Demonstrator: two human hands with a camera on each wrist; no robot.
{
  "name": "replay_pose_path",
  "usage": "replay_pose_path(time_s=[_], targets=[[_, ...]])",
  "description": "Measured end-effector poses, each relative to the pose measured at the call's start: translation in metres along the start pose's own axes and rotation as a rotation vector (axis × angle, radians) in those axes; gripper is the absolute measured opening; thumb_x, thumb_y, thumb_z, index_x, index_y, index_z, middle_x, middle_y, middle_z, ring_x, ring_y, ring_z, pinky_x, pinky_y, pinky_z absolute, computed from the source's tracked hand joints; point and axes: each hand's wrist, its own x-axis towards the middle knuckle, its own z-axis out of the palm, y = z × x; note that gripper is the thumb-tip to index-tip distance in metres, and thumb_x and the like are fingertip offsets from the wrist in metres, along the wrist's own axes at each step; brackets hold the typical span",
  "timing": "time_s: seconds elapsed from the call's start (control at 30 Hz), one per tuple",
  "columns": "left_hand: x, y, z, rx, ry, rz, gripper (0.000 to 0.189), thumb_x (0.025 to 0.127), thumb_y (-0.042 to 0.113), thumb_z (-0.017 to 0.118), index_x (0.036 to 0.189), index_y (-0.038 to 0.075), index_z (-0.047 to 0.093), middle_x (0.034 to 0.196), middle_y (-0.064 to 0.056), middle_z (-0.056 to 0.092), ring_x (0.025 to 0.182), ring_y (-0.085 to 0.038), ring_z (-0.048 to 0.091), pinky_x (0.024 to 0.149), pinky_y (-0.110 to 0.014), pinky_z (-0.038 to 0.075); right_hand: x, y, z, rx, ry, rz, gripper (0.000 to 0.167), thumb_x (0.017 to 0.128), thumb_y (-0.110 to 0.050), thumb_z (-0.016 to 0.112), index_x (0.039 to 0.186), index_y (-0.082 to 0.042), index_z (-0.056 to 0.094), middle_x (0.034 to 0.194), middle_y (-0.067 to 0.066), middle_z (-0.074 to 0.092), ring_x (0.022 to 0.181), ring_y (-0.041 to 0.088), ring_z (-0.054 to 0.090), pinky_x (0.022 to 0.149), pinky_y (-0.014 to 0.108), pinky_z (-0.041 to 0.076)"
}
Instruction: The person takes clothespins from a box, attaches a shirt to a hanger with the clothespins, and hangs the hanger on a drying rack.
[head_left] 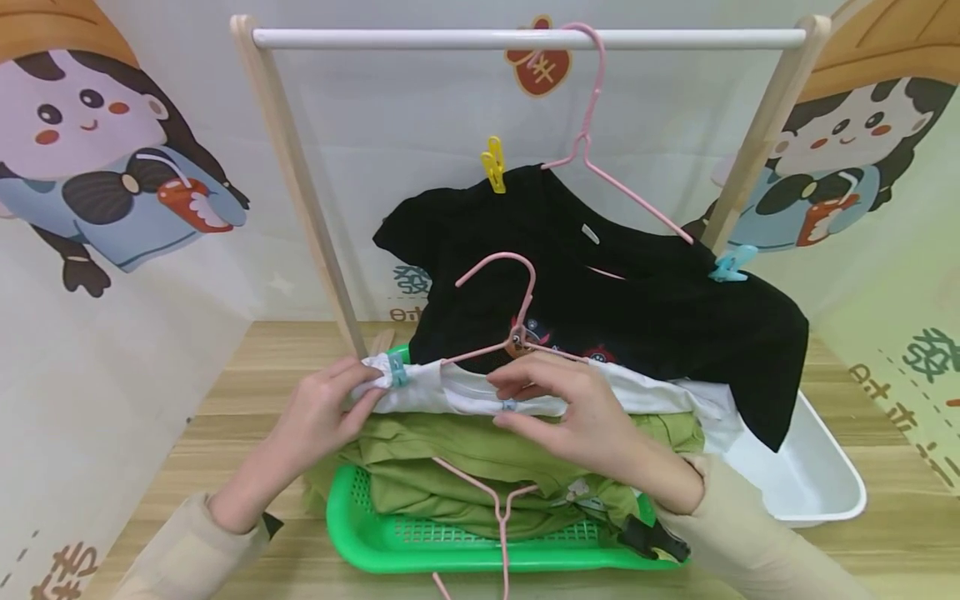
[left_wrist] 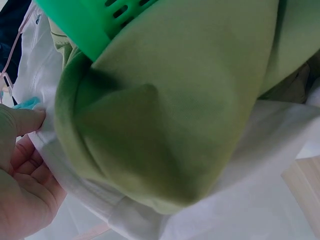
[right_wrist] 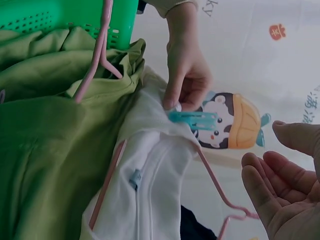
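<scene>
A white shirt (head_left: 423, 392) hangs on a pink hanger (head_left: 527, 304), with a blue clothespin (head_left: 397, 369) clipped at its left shoulder. My left hand (head_left: 318, 408) pinches the shirt's cloth beside that clothespin. In the right wrist view the blue clothespin (right_wrist: 195, 119) sticks out just past the left fingertips. My right hand (head_left: 581, 408) hovers in front of the shirt's neckline, below the hanger's hook. Its thumb and fingers stand apart, and nothing lies between them in the right wrist view. The shirt's lower part is hidden behind green clothing (head_left: 450, 442).
Behind, a black T-shirt (head_left: 510, 242) with yellow (head_left: 494, 167) and blue (head_left: 733, 264) clothespins hangs from a rack's white rail (head_left: 420, 39). The green clothing, with another pink hanger (head_left: 501, 508), lies over a green basket (head_left: 360, 533). A white tray (head_left: 817, 467) stands at right.
</scene>
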Motion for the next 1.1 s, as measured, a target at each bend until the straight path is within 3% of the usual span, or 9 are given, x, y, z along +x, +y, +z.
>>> replay_pose_path(time_s=[0.17,0.63,0.9,1.1], targets=[[0.000,0.000,0.000,0.005,-0.005,-0.001,0.017,0.067,-0.005,0.072,0.083,-0.005,0.065,0.076,-0.009,0.062,0.062,-0.016,0.059,0.052,-0.027,0.048,-0.019,-0.002,-0.019,-0.016,0.039,0.048,0.035,0.071,0.011,0.074,0.104,0.002,0.065,0.097,0.012,0.066,0.084,0.018,0.065,0.071,0.029,0.055],[0.000,0.000,0.001,-0.019,-0.011,-0.006,0.019,0.065,-0.008,0.074,0.082,-0.005,0.065,0.078,-0.010,0.064,0.068,-0.020,0.063,0.057,-0.029,0.053,-0.075,-0.001,-0.071,-0.196,0.129,0.146,0.045,0.061,0.019,0.075,0.102,0.001,0.067,0.097,0.004,0.067,0.081,0.005,0.066,0.070,0.019,0.053],[-0.001,0.001,0.000,-0.020,-0.007,-0.010,0.019,0.065,-0.009,0.074,0.082,-0.005,0.065,0.078,-0.010,0.064,0.067,-0.019,0.062,0.056,-0.028,0.052,-0.113,0.004,-0.095,-0.286,0.104,0.258,0.042,0.059,0.020,0.075,0.093,-0.003,0.068,0.094,-0.009,0.066,0.075,-0.001,0.064,0.067,0.012,0.050],[-0.001,0.000,0.000,-0.016,-0.010,-0.003,0.019,0.066,-0.008,0.073,0.083,-0.005,0.066,0.079,-0.011,0.064,0.067,-0.020,0.062,0.056,-0.029,0.052,-0.142,0.014,-0.113,-0.427,0.046,0.339,0.036,0.057,0.018,0.076,0.087,-0.001,0.067,0.086,-0.008,0.066,0.070,-0.003,0.061,0.062,0.010,0.049]])
